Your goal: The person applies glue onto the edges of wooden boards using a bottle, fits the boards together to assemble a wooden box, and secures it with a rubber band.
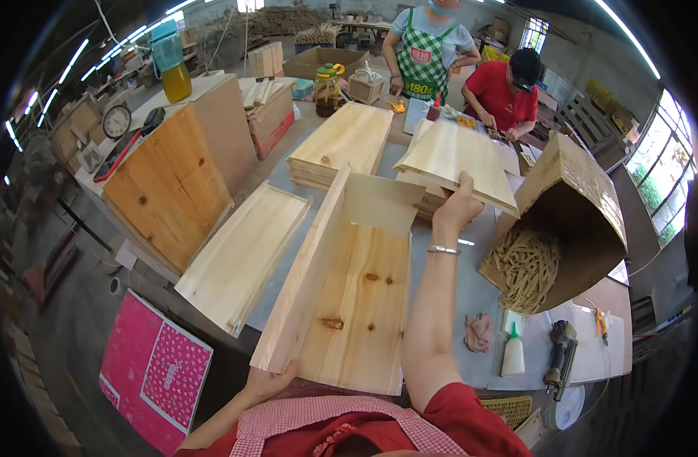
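The right arm stretches straight up the middle of the frame, wrist banded by a bracelet (443, 249), and the right hand (457, 204) is closed on the near edge of a thin wooden panel (456, 156) lifted above a stack of boards at upper centre. The left hand (269, 381), at lower centre, cups the near end of a long side board (303, 282) that stands on edge along a partly built wooden box (360, 301) on the table (471, 293); its fingers are curled under the end, how tightly I cannot tell. To the right, a tipped cardboard box (585, 213) spills pale wooden pegs, with a glue bottle (513, 352) below it.
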`<state>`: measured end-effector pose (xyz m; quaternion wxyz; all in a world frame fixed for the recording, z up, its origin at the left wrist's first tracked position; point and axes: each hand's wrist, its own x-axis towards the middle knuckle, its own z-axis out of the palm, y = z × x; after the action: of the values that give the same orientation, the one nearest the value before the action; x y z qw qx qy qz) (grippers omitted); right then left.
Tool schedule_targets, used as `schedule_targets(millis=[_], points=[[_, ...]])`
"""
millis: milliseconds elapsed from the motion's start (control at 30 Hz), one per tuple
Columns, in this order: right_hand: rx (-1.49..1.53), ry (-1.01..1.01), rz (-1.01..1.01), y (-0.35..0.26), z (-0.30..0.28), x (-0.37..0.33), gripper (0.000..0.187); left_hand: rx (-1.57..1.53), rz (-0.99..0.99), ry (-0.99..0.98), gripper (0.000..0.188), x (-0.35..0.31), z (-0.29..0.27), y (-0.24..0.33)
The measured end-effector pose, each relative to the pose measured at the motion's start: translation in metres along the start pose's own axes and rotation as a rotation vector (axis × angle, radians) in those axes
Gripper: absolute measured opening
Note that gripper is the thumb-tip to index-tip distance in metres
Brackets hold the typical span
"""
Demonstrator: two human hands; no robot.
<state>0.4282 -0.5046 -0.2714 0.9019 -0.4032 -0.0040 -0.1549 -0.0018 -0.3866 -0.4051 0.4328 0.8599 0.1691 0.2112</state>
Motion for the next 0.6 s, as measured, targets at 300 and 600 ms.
schedule_targets(millis=[300,600], points=[[-0.055,-0.270,-0.296,-0.054,-0.055,-0.104,0.034,-0.070,0.176,0.091,0.038,0.006,-0.004,0.023],[-0.483,-0.250,-0.235,-0.135,-0.218,-0.196,0.068,-0.199,-0.168,-0.076,0.032,-0.005,-0.014,0.010]])
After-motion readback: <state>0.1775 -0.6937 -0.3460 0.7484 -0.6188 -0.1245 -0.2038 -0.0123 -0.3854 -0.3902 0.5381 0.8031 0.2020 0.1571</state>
